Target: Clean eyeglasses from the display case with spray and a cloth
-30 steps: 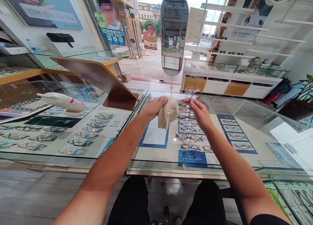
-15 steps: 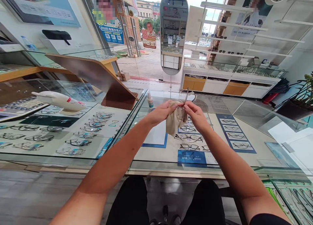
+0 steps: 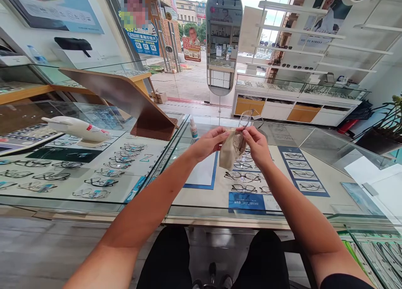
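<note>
Above the glass counter my left hand (image 3: 214, 139) pinches a beige cloth (image 3: 228, 150), which hangs down below the fingers. My right hand (image 3: 256, 141) is closed on a pair of eyeglasses (image 3: 246, 118) with thin rims. One part of the frame rises above the fingers, and another round part lies against the cloth. The two hands are close together with the cloth between them. Just where the fingertips press on the frame is too small to make out.
A small spray bottle (image 3: 193, 128) stands on the counter left of my hands. Rows of eyeglasses (image 3: 242, 177) lie under the glass. A brown tilted stand (image 3: 153, 121) and a white rocket-shaped object (image 3: 78, 130) are further left. An oval mirror (image 3: 223, 42) stands beyond the counter.
Both hands have shifted slightly right with the cloth and eyeglasses. The eyeglasses have turned, so more of the rims shows above the fingers.
</note>
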Tool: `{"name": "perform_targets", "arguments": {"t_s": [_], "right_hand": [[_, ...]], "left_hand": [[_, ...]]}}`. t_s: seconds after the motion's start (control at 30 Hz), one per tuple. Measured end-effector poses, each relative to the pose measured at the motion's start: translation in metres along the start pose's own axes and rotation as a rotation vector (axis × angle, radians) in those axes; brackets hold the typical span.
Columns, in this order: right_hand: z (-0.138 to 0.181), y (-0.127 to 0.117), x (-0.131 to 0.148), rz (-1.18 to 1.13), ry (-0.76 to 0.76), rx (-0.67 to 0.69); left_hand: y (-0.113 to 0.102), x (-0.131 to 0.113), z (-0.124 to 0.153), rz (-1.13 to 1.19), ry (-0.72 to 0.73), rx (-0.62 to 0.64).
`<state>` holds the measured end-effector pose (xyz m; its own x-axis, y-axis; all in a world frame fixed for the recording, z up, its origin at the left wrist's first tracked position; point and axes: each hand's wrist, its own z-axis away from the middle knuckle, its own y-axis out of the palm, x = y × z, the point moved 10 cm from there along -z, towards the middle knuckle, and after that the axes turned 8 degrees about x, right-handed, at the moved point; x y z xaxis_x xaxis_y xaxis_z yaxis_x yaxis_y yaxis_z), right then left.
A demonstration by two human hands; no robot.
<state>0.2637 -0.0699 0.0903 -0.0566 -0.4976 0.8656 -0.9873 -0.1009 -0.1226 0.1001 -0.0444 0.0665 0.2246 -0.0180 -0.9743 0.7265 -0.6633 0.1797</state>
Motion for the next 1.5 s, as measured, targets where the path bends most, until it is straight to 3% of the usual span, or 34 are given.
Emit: {"name": "perform_targets", "arguments": {"t_s": [0.1, 0.23, 0.33, 0.47, 0.67, 0.93, 1.23, 1.5], "right_hand": [[0.001, -0.002, 0.002, -0.019, -0.004, -0.029], [0.002, 0.002, 0.004, -0.032, -0.004, -0.013], [0.003, 0.01, 0.001, -0.052, 0.002, 0.024], [0.004, 0.017, 0.001, -0.101, -0.007, 0.058], [0.005, 0.019, 0.008, -0.084, -0.043, 0.068], [0.005, 0.02, -0.002, -0.182, -0.014, 0.084], [0.005, 0.018, -0.008, -0.324, 0.143, 0.06], [0.005, 0.024, -0.01, -0.376, 0.151, 0.084]], "left_hand": [[0.006, 0.0, -0.003, 0.012, 0.029, 0.034], [0.004, 0.001, -0.004, -0.058, 0.087, -0.025], [0.006, 0.004, -0.004, 0.012, 0.134, -0.055], [0.014, 0.022, -0.007, 0.143, 0.036, -0.023], [0.029, 0.032, -0.005, 0.149, -0.072, 0.077], [0.033, 0.027, -0.005, 0.125, 0.026, 0.085], [0.035, 0.025, -0.006, 0.068, 0.066, 0.153], [0.037, 0.009, -0.003, -0.015, 0.146, 0.091]]}}
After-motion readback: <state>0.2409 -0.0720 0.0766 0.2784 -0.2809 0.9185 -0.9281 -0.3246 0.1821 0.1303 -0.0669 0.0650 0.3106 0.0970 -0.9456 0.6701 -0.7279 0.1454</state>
